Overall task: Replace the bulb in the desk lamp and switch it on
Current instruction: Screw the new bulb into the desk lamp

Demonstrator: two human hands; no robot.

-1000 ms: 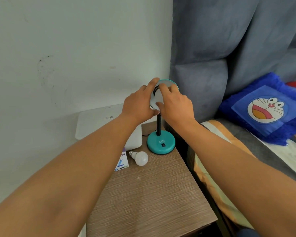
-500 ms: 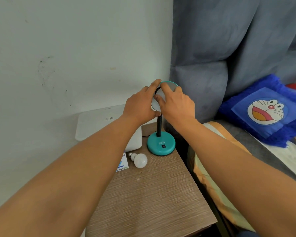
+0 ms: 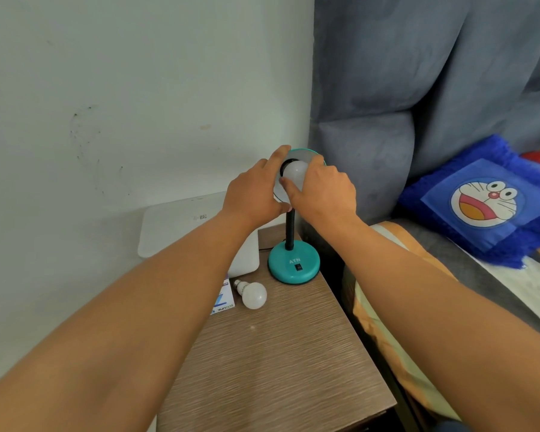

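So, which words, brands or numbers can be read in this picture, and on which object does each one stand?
"ATN": on the teal lamp base, above its black switch.
"ECOLINK": on the edge of the bulb box, which lies left of the spare bulb; the last letters are faint, so this reading is uncertain.
Small dark marking on the white device by the wall: too blurred to read.
The cartoon pillow shows no text.

The brown wood-grain bedside table stood against the wall. At its far end sat the desk lamp's teal base. Just left of that a loose white bulb lay on its side, beside a small bulb box at the left edge. A white device rested behind them.
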